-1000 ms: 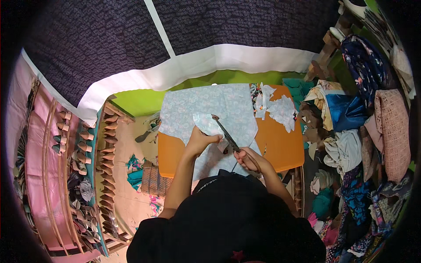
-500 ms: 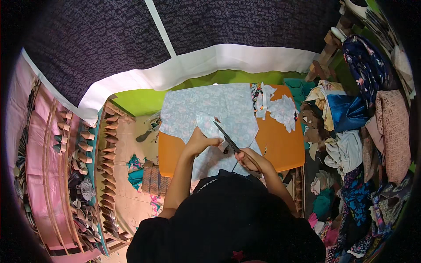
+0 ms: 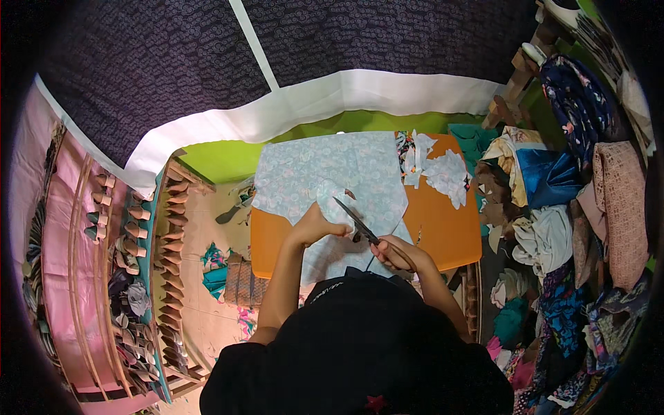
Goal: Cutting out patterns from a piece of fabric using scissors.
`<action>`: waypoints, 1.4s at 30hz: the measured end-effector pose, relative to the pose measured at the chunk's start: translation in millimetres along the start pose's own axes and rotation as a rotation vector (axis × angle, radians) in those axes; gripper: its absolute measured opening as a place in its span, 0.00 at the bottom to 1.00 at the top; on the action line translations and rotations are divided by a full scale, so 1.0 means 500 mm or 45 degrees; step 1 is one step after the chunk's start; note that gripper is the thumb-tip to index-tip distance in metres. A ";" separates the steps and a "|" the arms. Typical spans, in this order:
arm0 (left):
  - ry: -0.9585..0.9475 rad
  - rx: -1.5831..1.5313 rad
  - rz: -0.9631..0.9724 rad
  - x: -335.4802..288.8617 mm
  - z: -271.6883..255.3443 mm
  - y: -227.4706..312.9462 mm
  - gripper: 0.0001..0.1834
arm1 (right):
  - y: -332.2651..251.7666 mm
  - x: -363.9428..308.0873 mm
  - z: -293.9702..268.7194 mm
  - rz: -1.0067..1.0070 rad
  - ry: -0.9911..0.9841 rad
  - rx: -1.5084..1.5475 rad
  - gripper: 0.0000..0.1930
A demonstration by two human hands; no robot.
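My right hand is wrapped round the handles of a pair of dark scissors, whose blades point away and to the left. In my left hand, a small piece of pale floral fabric is pinched with the thumb toward the blades. The blades lie against this piece; how far they are apart is hard to make out. Beneath both hands, a large sheet of pale blue-grey floral fabric spreads over an orange table. My head and dark cap hide the near part of the sheet.
Crumpled pale scraps lie on the table's right side, beside a strip of multicoloured cloth. Piled fabrics crowd the right. Racks of shoe forms stand at left. A patterned dark curtain hangs across the far side.
The small fabric piece in my left hand has turned and shifted slightly right. The scissor tips have moved slightly nearer to me. Both hands keep their hold.
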State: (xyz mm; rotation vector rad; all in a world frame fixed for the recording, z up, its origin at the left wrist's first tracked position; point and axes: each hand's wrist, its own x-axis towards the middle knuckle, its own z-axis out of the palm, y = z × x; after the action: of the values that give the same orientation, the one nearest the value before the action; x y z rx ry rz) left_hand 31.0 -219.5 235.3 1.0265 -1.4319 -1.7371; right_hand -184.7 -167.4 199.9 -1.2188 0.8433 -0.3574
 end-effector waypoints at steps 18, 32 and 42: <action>0.400 -0.142 0.043 0.011 -0.002 -0.042 0.11 | 0.049 0.011 0.012 0.077 0.179 0.331 0.29; 0.349 -0.090 0.007 0.003 0.014 -0.012 0.19 | 0.036 0.015 0.030 0.020 0.017 0.532 0.38; 0.331 -0.088 0.008 0.004 0.004 -0.023 0.19 | 0.024 0.011 0.026 0.019 0.062 0.398 0.40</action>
State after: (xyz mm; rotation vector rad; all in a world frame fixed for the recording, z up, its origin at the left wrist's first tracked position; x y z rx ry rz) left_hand 28.4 -218.1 223.9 1.1618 -1.2028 -1.5714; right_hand -173.6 -158.3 188.1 -0.9163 0.8040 -0.4890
